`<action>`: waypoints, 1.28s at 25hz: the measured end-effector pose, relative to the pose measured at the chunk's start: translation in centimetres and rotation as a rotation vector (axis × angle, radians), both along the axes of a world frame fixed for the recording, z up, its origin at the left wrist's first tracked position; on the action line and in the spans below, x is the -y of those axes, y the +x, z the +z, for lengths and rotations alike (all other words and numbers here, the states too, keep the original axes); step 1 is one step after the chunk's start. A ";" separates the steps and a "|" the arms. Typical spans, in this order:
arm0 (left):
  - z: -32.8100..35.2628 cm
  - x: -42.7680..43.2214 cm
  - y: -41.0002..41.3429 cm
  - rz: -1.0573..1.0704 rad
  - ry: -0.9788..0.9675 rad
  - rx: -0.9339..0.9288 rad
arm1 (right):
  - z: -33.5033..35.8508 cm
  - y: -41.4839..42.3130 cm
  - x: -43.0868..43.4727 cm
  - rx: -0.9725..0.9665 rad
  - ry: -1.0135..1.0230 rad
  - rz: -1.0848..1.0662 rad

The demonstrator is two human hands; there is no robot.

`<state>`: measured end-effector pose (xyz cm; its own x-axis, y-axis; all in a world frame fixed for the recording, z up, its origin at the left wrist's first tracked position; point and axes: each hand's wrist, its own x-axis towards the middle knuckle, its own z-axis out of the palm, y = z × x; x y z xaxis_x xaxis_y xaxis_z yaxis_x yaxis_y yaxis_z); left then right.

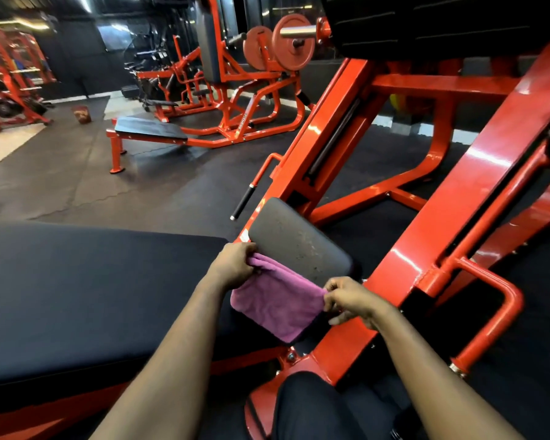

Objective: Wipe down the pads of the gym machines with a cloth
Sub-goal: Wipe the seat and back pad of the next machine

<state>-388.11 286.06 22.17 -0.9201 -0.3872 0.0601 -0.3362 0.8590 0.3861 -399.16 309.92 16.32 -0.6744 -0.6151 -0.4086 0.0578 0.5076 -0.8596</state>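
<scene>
Head view, me on the controls. Left grip (pixel 232 265) holds the pink cloth (pixel 277 303) at its upper left corner, fingers curled round a bunched bit of fabric. Right grip (pixel 350 301) pinches the cloth's right edge between thumb and fingertips, other fingers loosely bent. Both grips are narrow and holding the cloth.

The cloth is stretched between the two grips and its lower part hangs free below them. It sits right at the near edge of the small grey pad (pixel 299 242). Its top edge looks to be against that pad, but I can't tell for sure whether they touch. The pad is tilted, its surface is speckled, and it is mounted on the red machine frame (pixel 458 201).

A big black pad (pixel 92 281) lies to the left, just beside the small one, with my left forearm crossing over its near corner. A side handle (pixel 245 198) with a black sleeve sticks out of the frame, just above the small pad. My knee in black trousers (pixel 305 404) shows at the bottom, between the forearms.

In the background, a flat bench (pixel 150 128) stands on the dark floor (pixel 77 185). More red machines stand behind it, and there are red weight plates (pixel 292 41) on a bar.
</scene>
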 end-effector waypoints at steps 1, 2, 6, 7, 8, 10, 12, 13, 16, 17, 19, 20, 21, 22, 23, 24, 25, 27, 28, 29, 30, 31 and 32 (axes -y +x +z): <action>-0.5 -0.4 -1.6 -0.017 -0.024 -0.009 | -0.3 -0.8 -0.5 0.006 0.017 0.055; -0.9 -0.8 -3.2 -0.042 -0.035 -0.038 | -0.6 -1.7 -1.0 0.009 0.019 0.115; -2.6 -2.6 -11.2 -0.218 0.103 -0.273 | -3.1 -6.9 -2.8 -0.352 0.002 0.142; -3.3 -3.2 -12.9 -0.230 0.176 -0.287 | -3.8 -8.5 -3.0 -0.528 -0.007 -0.012; -4.3 -4.0 -14.5 -0.215 0.227 -0.241 | -4.6 -10.5 -3.2 -0.695 0.047 -0.162; -7.8 -5.4 -17.0 -0.086 0.212 -0.031 | -6.4 -14.3 -3.4 -1.022 0.310 -0.235; -11.8 -7.1 -18.4 0.051 0.274 0.101 | -8.9 -17.0 -3.2 -1.229 0.555 -0.097; -13.5 -8.1 -19.0 0.106 0.325 0.098 | -10.0 -17.5 -3.0 -1.273 0.640 -0.055; -14.6 -10.9 -20.7 0.246 0.396 0.006 | -10.7 -17.4 -2.1 -1.319 0.789 -0.098; -14.3 -11.5 -21.5 0.290 0.426 -0.017 | -10.6 -17.2 -1.9 -1.299 0.824 -0.100; -14.2 -12.5 -22.3 0.345 0.412 -0.053 | -10.5 -17.1 -1.7 -1.279 0.874 -0.114; -14.8 -12.8 -22.2 0.348 0.366 -0.085 | -10.4 -17.2 -1.7 -1.282 0.899 -0.126; -15.6 -12.8 -21.8 0.329 0.322 -0.126 | -10.4 -17.2 -1.7 -1.287 0.923 -0.133; -16.5 -12.7 -21.0 0.298 0.284 -0.164 | -10.4 -17.1 -1.7 -1.294 0.942 -0.129; -17.7 -12.5 -20.1 0.265 0.254 -0.193 | -10.3 -17.1 -1.6 -1.287 0.963 -0.121; -18.8 -12.3 -19.0 0.244 0.226 -0.212 | -10.2 -17.1 -1.6 -1.279 0.986 -0.112; -19.7 -12.1 -17.8 0.242 0.215 -0.220 | -10.1 -17.0 -1.5 -1.279 0.999 -0.105; -21.1 -11.6 -15.8 0.279 0.267 -0.224 | -10.0 -16.9 -1.4 -1.273 1.027 -0.087; -21.7 -11.5 -15.1 0.316 0.320 -0.223 | -10.0 -16.9 -1.4 -1.258 1.043 -0.079; -21.8 -11.3 -15.0 0.359 0.368 -0.227 | -9.9 -16.9 -1.3 -1.248 1.052 -0.081; -21.3 -11.1 -15.5 0.394 0.405 -0.244 | -9.9 -16.9 -1.3 -1.245 1.056 -0.084; -20.4 -10.9 -16.5 0.406 0.427 -0.265 | -9.8 -16.8 -1.2 -1.244 1.060 -0.084; -19.1 -10.8 -17.7 0.378 0.433 -0.275 | -9.8 -16.8 -1.2 -1.244 1.065 -0.082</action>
